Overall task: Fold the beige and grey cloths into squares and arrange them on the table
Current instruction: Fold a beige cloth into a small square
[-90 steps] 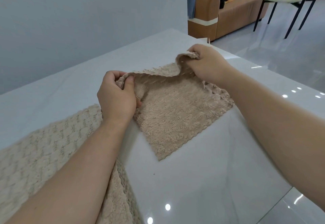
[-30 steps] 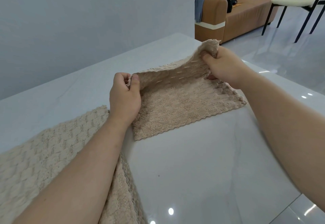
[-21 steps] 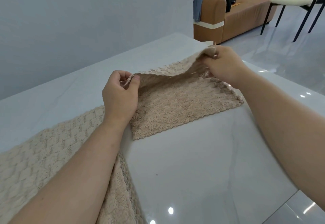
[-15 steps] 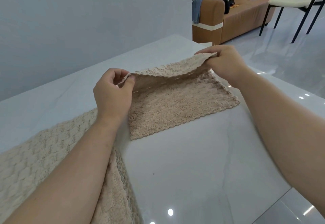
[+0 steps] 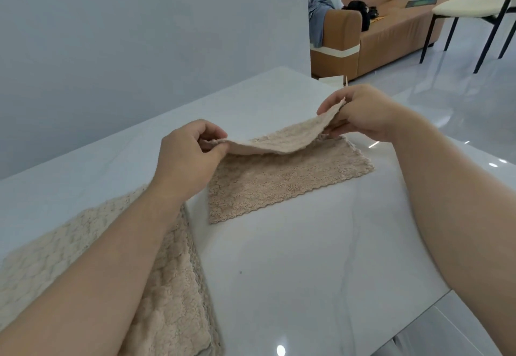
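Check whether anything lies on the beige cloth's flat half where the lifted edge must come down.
Nothing visible does. Left hand and right hand pinch the lifted edge at its corners; the beige cloth beneath shows bare.

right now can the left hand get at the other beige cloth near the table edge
Likely yes, once freed: the left hand pinches a corner of the half-folded cloth, so it must let go first. The other cloth lies just under that forearm, nothing in between.
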`<control>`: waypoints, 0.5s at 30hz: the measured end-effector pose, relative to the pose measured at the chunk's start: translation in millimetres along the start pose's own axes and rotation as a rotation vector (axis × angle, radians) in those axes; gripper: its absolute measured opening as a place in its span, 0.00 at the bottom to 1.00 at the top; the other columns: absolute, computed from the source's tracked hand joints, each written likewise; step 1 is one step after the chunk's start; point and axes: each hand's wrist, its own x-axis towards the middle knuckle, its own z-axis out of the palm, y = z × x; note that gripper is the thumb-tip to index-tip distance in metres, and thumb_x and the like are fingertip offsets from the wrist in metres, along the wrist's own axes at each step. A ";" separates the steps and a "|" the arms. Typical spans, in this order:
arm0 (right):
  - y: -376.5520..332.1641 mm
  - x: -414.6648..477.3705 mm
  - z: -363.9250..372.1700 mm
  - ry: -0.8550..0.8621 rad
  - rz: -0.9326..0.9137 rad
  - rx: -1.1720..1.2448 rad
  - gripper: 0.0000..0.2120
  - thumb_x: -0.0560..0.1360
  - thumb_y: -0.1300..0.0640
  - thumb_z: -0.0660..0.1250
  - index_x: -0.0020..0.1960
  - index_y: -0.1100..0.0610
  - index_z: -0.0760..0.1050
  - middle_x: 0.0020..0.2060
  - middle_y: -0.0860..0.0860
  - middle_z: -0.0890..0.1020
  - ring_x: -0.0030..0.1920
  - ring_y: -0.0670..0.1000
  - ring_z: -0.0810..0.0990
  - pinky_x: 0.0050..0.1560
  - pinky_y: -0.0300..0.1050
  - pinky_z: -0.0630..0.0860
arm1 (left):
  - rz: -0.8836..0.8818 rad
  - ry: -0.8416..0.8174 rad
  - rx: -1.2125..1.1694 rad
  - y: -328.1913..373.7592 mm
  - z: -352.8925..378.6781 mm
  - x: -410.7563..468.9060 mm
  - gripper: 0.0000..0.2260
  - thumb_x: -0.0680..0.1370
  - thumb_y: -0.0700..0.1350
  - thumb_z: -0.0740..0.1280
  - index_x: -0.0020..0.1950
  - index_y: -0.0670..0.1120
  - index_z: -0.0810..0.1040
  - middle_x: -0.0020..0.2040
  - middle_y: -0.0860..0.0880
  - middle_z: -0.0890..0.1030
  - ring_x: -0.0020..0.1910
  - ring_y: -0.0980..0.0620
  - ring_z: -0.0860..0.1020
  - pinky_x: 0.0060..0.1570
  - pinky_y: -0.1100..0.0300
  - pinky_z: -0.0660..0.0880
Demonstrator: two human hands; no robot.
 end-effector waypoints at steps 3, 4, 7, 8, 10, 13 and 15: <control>0.0 1.1 -3.9 -0.024 0.022 0.056 0.15 0.72 0.78 0.58 0.49 0.69 0.81 0.45 0.66 0.84 0.46 0.63 0.87 0.48 0.52 0.85 | 0.020 -0.084 0.056 -3.8 -2.3 -13.2 0.06 0.75 0.44 0.76 0.47 0.55 0.85 0.41 0.59 0.83 0.41 0.66 0.79 0.41 0.79 0.69; -0.3 1.5 -5.4 -0.018 0.036 0.087 0.16 0.70 0.76 0.56 0.49 0.70 0.80 0.45 0.65 0.84 0.46 0.63 0.86 0.46 0.51 0.84 | 0.031 -0.100 0.067 -5.0 -2.7 -17.5 0.06 0.75 0.43 0.76 0.46 0.55 0.85 0.42 0.59 0.83 0.42 0.65 0.80 0.42 0.79 0.69; -2.4 2.1 -7.9 -0.043 0.096 0.211 0.14 0.71 0.66 0.56 0.49 0.70 0.77 0.44 0.63 0.84 0.41 0.59 0.82 0.42 0.50 0.83 | 0.073 -0.130 0.077 -6.9 -3.9 -28.2 0.07 0.74 0.42 0.77 0.45 0.55 0.85 0.43 0.58 0.83 0.44 0.64 0.79 0.44 0.77 0.69; -3.3 1.5 -7.6 -0.053 0.111 0.204 0.12 0.73 0.62 0.59 0.48 0.68 0.78 0.43 0.61 0.85 0.40 0.58 0.80 0.39 0.48 0.81 | 0.082 -0.136 0.076 -6.7 -4.4 -31.3 0.07 0.73 0.42 0.77 0.44 0.55 0.85 0.42 0.58 0.83 0.44 0.64 0.79 0.45 0.76 0.70; -4.7 0.1 -7.1 -0.060 0.125 0.090 0.08 0.76 0.59 0.66 0.45 0.64 0.80 0.42 0.57 0.84 0.38 0.55 0.79 0.34 0.45 0.77 | 0.095 -0.142 0.079 -6.6 -5.4 -36.9 0.07 0.73 0.43 0.77 0.43 0.55 0.84 0.42 0.58 0.82 0.45 0.63 0.79 0.49 0.70 0.74; -6.6 -4.1 -7.0 -0.162 0.140 -0.111 0.09 0.72 0.70 0.72 0.50 0.60 0.81 0.42 0.55 0.82 0.39 0.53 0.81 0.33 0.43 0.78 | 0.107 -0.158 0.087 -6.4 -7.3 -44.5 0.07 0.72 0.44 0.78 0.42 0.55 0.83 0.43 0.58 0.82 0.46 0.61 0.80 0.53 0.59 0.78; -8.5 -7.9 -7.0 -0.240 0.149 -0.152 0.16 0.71 0.76 0.70 0.52 0.59 0.80 0.42 0.54 0.78 0.38 0.51 0.80 0.36 0.43 0.80 | 0.113 -0.178 0.090 -7.7 -9.6 -47.6 0.08 0.71 0.44 0.79 0.41 0.56 0.83 0.43 0.59 0.82 0.46 0.60 0.81 0.53 0.55 0.79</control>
